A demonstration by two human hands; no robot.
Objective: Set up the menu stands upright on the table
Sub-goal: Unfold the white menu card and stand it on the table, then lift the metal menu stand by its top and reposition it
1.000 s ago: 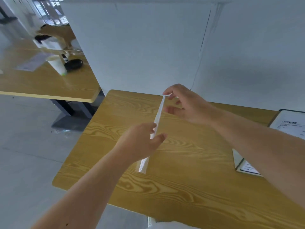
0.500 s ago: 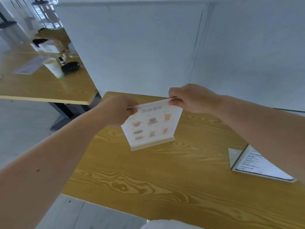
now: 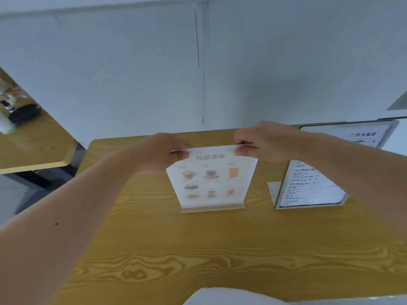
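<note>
**Drinks menu stand set down on its base**

Lowered since half a second ago, the drinks menu stand [image 3: 211, 179] now stands upright on the wooden table [image 3: 176, 249], headed "饮品菜单" above pictured cups; left hand [image 3: 161, 150] pinches its top left corner; right hand [image 3: 258, 140] pinches the top right; a second menu stand [image 3: 308, 186] stands just right, text blurred.

Yellow wood-grain table [image 3: 198, 249], white picture-printed menu stand [image 3: 211, 179]
</note>
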